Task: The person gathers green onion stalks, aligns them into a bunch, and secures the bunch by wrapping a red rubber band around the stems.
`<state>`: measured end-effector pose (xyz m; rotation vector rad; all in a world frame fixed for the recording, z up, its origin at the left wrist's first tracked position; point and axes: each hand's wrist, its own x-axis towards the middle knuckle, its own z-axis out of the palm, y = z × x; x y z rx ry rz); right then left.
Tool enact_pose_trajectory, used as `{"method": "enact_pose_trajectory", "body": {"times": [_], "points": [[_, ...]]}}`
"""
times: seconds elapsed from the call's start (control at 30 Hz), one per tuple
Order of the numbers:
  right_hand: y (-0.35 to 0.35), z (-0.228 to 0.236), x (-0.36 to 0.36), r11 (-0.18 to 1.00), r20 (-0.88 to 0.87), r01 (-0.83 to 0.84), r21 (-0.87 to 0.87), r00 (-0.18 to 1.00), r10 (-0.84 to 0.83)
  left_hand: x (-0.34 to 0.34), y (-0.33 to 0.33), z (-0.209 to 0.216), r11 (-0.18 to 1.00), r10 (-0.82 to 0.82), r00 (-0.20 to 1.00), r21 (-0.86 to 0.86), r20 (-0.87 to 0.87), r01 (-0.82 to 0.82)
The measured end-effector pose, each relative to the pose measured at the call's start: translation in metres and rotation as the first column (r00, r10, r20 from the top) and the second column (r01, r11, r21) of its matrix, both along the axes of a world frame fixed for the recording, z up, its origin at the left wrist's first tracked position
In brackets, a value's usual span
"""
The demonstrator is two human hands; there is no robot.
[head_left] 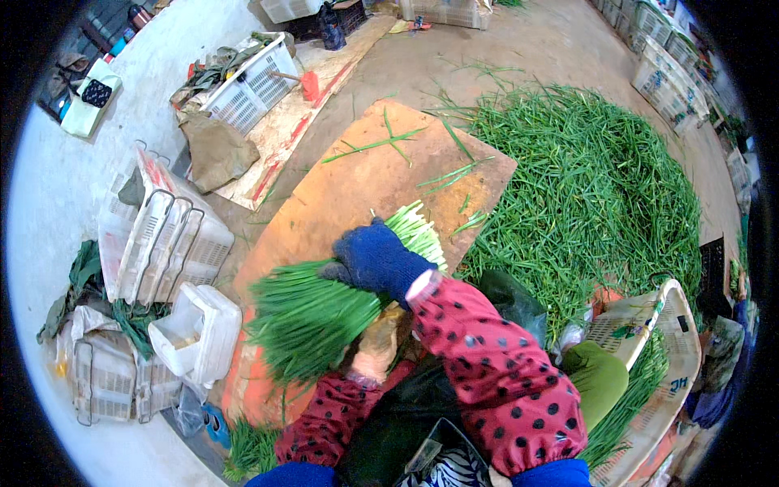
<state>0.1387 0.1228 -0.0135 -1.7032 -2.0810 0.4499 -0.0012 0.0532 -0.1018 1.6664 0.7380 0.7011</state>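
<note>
A thick bundle of garlic chives (312, 316) lies across the tilted board in front of me, its pale cut stems pointing up and right, its green leaves fanning down and left. My right hand (377, 258), in a dark blue knit glove, is wrapped over the top of the bundle near the stems. Against the near side of the bundle is my left hand (379, 337), tan-looking, its fingers mostly hidden beneath the leaves and my right arm. Both forearms wear red sleeves with black dots.
The worn orange board (324, 199) carries a few loose leaves. To its right spreads a big heap of chive leaves (592, 178). A crate (673, 357) of chives stands at lower right. White crates (178, 235) and a white plastic tub (199, 333) stand at left.
</note>
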Motion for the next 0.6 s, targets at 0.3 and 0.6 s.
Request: {"method": "enact_pose_trajectory", "body": {"times": [0.3,0.6], "points": [[-0.036,0.063,-0.008,0.895,-0.501,0.080,0.438,0.849,0.170,-0.086,0.072,0.078,0.755,0.279,0.905,-0.656,0.320,-0.001],[-0.064,-0.038,0.027,0.991,-0.800,0.132,0.004,0.595,-0.076,-0.090,0.082,0.052,0.622,0.066,0.980,-0.775,0.189,0.108]]}}
